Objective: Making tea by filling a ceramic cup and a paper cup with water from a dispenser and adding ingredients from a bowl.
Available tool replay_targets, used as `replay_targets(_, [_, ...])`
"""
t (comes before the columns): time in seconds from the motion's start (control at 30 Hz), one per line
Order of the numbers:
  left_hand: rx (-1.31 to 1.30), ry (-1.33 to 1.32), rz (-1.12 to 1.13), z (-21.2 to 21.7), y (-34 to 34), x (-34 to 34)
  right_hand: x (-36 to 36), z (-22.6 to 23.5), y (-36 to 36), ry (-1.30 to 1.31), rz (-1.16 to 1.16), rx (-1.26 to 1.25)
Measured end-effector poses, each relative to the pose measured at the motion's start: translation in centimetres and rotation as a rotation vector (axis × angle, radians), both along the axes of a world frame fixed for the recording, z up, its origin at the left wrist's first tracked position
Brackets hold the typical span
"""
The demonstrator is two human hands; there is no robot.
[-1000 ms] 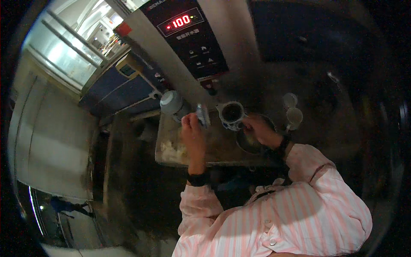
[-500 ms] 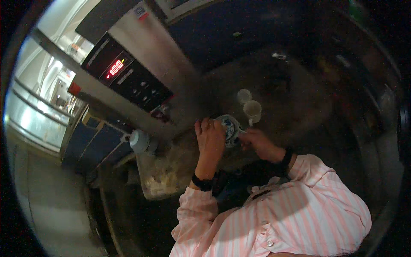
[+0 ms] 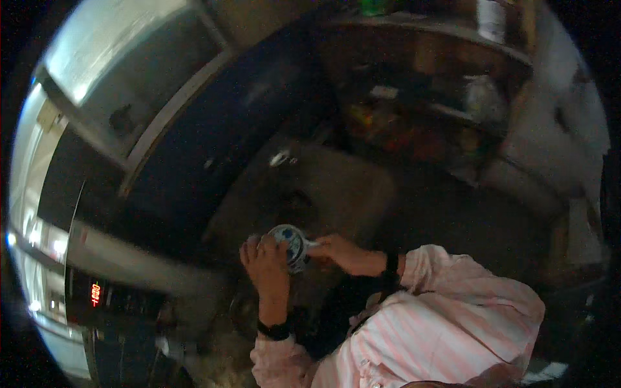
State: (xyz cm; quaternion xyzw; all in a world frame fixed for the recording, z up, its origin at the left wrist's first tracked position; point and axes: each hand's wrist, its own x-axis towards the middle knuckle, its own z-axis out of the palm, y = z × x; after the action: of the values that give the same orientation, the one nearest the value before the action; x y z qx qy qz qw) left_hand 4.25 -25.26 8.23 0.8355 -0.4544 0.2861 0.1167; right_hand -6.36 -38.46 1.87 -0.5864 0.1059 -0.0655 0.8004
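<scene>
A round white cup with a blue pattern [image 3: 289, 237] is held up in front of me, low in the middle of the view. My left hand [image 3: 266, 265] is curled round its left side, fingers against the body. My right hand [image 3: 346, 254] pinches the pale handle on the cup's right. The light is dim and the picture blurred, so I cannot make out what is inside the cup. Black bands circle both wrists, below pink-and-white striped sleeves.
Beyond my hands lies a grey-brown tabletop [image 3: 349, 194] with a small white object [image 3: 281, 158] near its far edge. A dark blue panel [image 3: 187, 161] rises on the left, beside a machine with a red lit display [image 3: 96, 294]. Shelves with assorted items [image 3: 414, 116] stand far right.
My view has swung to the right, so the machine has slid to the lower left and shelves show. The two white cups are out of sight. Both hands keep the patterned cup.
</scene>
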Motion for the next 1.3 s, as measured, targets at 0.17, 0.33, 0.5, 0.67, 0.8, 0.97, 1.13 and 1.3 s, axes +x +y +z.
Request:
replay_targets(0.17, [-0.043, 0.065, -0.099, 0.2, -10.0, -1.2, -2.8, 1.8, -9.8, -0.043, -0.068, -0.097])
replay_targets(0.33, [-0.091, 0.144, -0.263, -1.0, -17.6, -4.1, -6.5, 0.7, -20.0, 0.045, -0.371, 0.168])
replay_targets(0.5, [0.045, 0.338, -0.221, -4.6, -17.8, -5.4, -9.8, -2.1, -31.4, -0.08, -0.56, 0.097])
replay_targets(0.67, [0.115, 0.362, -0.161, -8.0, -11.7, -5.1, -10.7, -4.3, -41.7, -0.14, -0.883, 0.109])
replay_targets(0.8, [0.156, 0.524, -0.024, -8.5, -10.6, -5.2, -13.1, -10.3, -53.8, -0.192, -1.063, -0.038])
replay_targets(0.97, [0.109, 0.571, 0.036, -8.6, -7.4, -4.4, -15.2, -12.2, -57.2, -0.186, -1.259, -0.29])
replay_targets(1.13, [-0.017, 0.585, 0.136, -8.9, -2.6, -3.9, -14.3, -13.6, -57.1, -0.017, -1.404, -0.283])
replay_targets(1.3, [-0.152, 0.643, 0.141, -8.8, -0.2, -4.2, -20.4, -15.3, -62.5, 0.518, -1.153, -1.431])
